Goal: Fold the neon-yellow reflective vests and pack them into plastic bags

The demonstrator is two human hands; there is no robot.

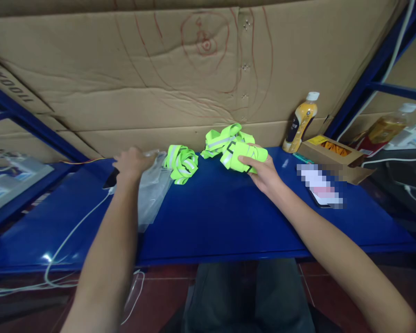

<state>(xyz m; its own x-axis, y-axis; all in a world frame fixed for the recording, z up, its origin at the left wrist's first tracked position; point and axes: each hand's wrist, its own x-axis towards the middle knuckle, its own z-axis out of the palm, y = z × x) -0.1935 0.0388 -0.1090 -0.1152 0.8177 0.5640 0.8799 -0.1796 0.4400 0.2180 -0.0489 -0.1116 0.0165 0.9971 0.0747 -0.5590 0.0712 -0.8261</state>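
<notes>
My right hand [263, 173] is closed around a folded neon-yellow reflective strap bundle [244, 157], its thumb on top. The bundle has silver stripes and black buckles. Just behind it, touching or nearly so, lies a loose pile of the same reflective strap [217, 141]. Another coiled reflective strap [182, 163] rests on the blue table to the left. My left hand [133, 164] is over the edge of some clear plastic bags [152, 199], close to their upper end. Its fingers are blurred and partly hidden, so its grip is unclear.
On the right of the blue table [222, 222] stand a yellow drink bottle [301, 122] and an open cardboard box [329, 152]. A phone [321, 187] with a blurred-out screen lies before them. White cables [76, 226] run along the left. Cardboard [90, 69] lines the back.
</notes>
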